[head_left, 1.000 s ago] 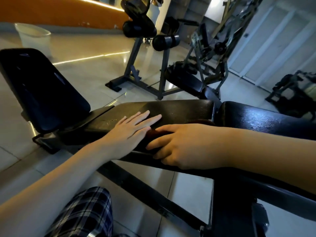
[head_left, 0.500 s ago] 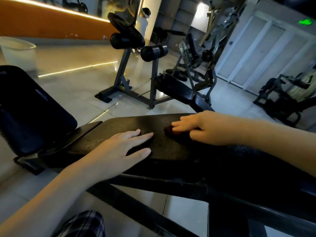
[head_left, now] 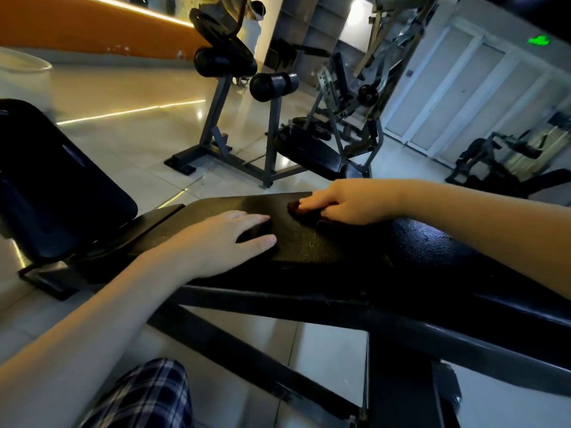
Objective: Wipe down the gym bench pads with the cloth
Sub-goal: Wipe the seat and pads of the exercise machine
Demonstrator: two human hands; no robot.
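Right hand: fingers curled over a dark red cloth, holding it down on the bench seat pad near the far edge. Left hand: fingers straight, slightly spread, flat on the pad toward its left end. Bare pad lies between the hands. Raised back pad beyond the left edge.

This is a gym. A black padded bench on a dark steel frame fills the foreground, with its raised back pad at the left. Beyond it stands a steel machine with roller pads and a weight plate, and another machine with a black seat is just behind. More equipment sits near white doors under a green sign. The floor is glossy pale tile, and an orange wall runs along the far side.
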